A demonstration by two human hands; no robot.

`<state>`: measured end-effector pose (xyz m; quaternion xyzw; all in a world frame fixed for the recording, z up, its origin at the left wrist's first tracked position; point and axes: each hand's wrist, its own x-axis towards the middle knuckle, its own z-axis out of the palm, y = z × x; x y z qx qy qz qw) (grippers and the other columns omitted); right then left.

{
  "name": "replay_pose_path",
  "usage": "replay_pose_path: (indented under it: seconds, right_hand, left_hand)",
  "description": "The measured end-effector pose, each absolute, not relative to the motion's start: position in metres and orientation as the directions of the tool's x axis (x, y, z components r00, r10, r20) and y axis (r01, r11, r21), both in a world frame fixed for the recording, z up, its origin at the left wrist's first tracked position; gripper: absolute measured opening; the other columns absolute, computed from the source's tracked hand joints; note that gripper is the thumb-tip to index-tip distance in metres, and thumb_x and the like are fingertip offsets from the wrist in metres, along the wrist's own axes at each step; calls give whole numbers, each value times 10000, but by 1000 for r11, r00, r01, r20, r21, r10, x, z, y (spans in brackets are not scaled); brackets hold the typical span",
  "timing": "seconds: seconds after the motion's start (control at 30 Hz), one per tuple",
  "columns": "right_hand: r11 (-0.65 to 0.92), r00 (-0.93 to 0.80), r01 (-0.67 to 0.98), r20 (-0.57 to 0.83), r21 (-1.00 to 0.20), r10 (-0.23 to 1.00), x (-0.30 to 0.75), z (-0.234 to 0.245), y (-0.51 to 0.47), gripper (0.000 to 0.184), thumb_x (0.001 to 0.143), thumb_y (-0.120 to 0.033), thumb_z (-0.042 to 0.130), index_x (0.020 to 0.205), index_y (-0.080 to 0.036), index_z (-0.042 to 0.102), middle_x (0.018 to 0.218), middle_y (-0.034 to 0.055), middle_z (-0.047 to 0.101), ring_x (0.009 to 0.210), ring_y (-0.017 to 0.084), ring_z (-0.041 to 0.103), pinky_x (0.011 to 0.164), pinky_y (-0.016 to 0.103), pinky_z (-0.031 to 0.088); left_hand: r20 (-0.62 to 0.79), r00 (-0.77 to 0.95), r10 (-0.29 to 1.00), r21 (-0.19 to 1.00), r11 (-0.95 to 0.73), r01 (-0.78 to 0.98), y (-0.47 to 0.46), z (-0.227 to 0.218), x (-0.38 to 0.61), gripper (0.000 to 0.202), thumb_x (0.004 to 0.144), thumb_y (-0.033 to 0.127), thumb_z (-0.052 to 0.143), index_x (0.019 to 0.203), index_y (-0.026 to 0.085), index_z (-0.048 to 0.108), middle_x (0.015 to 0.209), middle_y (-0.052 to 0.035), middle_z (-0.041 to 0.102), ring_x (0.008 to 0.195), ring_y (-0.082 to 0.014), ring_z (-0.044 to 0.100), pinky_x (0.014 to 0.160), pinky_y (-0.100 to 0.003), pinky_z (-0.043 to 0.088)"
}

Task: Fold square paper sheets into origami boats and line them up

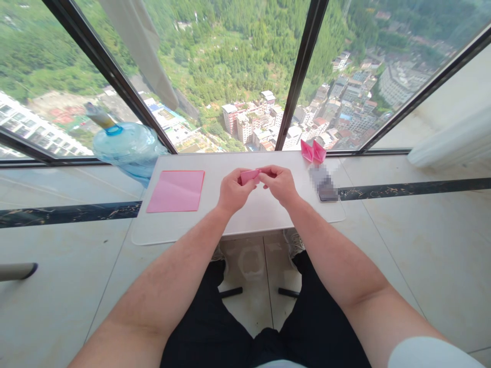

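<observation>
Pink paper (248, 177) between fingers (270, 169)

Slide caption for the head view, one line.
Left hand and right hand hold a small pink paper piece above a white table.

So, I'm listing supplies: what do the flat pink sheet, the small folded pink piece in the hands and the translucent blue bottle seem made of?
Flat pink sheet: probably matte paper; thin, without glare.
Small folded pink piece: likely matte paper too; straight edges.
Translucent blue bottle: likely glossy plastic; see-through with highlights.
</observation>
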<state>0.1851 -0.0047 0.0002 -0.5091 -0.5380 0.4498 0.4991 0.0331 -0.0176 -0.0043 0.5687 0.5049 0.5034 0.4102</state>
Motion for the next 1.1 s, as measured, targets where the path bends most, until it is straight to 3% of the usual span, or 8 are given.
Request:
replay_pose_path:
  seconds: [0.1,0.23,0.5,0.83,1.1]
  right_hand:
    - [81,11,79,82,-994,997,190,3,-3,205,689,-312,705,825,-168,756,716,9,704,645,137,598,579,262,502]
    - [68,8,78,69,-995,998,191,4,-4,186,691,-323,701,791,-169,729,677,-12,652,595,111,534,553,251,461]
    - [84,-11,41,84,-996,996,188,4,-7,106,687,-277,672,710,-177,643,616,-45,557,554,93,466,496,231,388]
    - [114,38,123,120,-986,992,188,5,-8,178,710,-339,713,713,-170,660,649,-19,619,618,120,535,553,249,419]
    - [28,-9,78,28,-997,1000,190,6,-7,208,676,-359,756,713,-160,708,614,-13,614,564,111,501,516,252,398]
  left_hand:
    - [84,54,995,996,-83,-16,-15,-3,31,324,714,377,790,935,151,718,806,-40,720,754,-204,701,737,-368,617]
    - [53,65,996,996,-48,-78,-15,-4,33,321,738,400,783,900,133,706,794,-38,703,761,-194,698,761,-397,637]
    - [-30,172,985,997,41,-62,-17,1,32,289,791,400,744,880,138,662,782,-64,728,767,-233,739,651,-362,630]
    - [-63,195,979,997,68,-20,-17,5,32,375,780,476,775,865,136,640,765,-77,723,718,-240,744,577,-314,587]
    - [-109,263,959,994,107,22,-16,5,27,353,761,458,780,806,131,655,746,-86,725,686,-235,740,538,-281,541]
